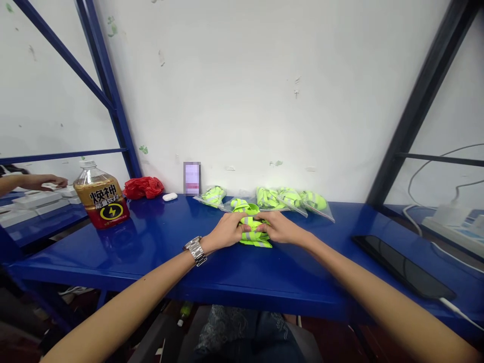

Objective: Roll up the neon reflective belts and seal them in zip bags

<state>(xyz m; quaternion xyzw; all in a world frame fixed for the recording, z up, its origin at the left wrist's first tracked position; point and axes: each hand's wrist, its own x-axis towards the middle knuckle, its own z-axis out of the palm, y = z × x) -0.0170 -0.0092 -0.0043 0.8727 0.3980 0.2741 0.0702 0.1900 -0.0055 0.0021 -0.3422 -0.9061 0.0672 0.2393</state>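
At the middle of the blue table (159, 257), a neon-yellow reflective vest (250, 222) with grey stripes lies bunched in folds. My left hand (227, 229) pinches its left side between thumb and fingers; a metal watch (195, 250) is on that wrist. On the other side, my right hand (278, 228) grips the fabric the same way, thumb toward the left one. Both fingertips partly hide the cloth. Just behind are clear plastic bags holding similar yellow bundles, one bag (214, 196) to the left and several more, including a bag (315, 200), to the right.
A large drink bottle (102, 196), a red plastic bag (143, 188), a white case (170, 196) and an upright phone (192, 179) stand left. A black phone (404, 267) with a cable lies right, near a power strip (454, 229). Another person's hand (47, 180) is far left.
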